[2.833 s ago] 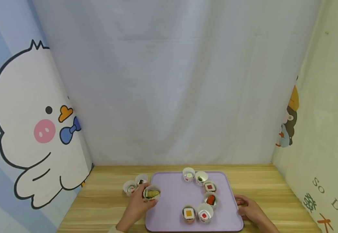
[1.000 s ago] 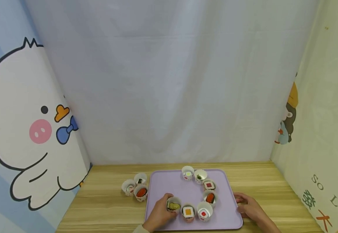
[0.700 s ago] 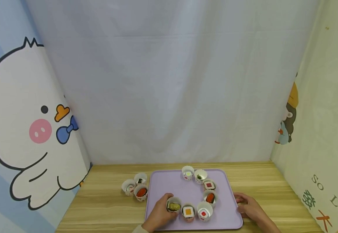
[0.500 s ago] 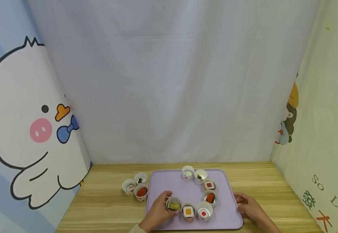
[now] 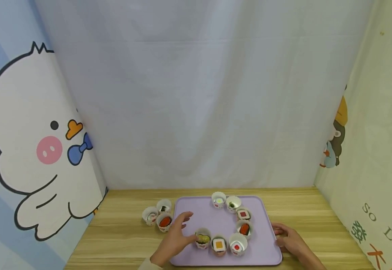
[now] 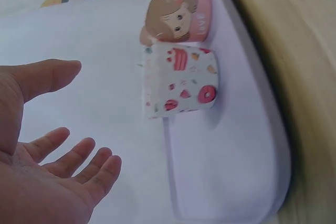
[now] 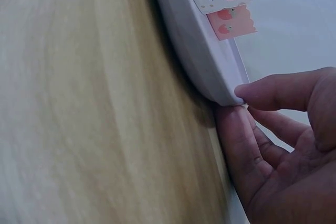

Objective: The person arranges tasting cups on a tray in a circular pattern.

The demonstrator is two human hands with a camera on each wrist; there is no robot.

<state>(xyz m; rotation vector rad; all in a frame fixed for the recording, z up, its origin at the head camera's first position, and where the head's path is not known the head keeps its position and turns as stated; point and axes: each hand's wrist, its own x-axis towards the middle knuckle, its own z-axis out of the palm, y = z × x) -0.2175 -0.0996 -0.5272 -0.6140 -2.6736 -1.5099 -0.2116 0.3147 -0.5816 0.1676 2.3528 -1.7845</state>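
Observation:
My left hand (image 5: 175,239) has its fingers spread and holds nothing. Just right of its thumb, a paper baking cup (image 5: 202,245) with a yellow-green sushi piece stands on the lilac tray (image 5: 199,210). In the left wrist view that white cup (image 6: 184,80) shows cake and donut prints, apart from the fingers. Beside it comes a pink cup (image 5: 219,252) with a white-and-orange square piece. My right hand (image 5: 292,243) pinches the tray's right edge between thumb and fingers; the right wrist view shows the thumb (image 7: 273,90) on the rim.
More sushi cups curve along the tray's right side, from a red-centred one (image 5: 238,250) to the back cup (image 5: 219,202). Left of the tray, three cups cluster on the wooden table (image 5: 121,232), including one with orange roe (image 5: 164,224). A pale curtain (image 5: 196,112) hangs behind.
My left hand carried the yellow-green sushi cup from the tray's left edge to beside the white-and-orange one, let it go, and drew back leftward. My right hand stayed at the tray edge.

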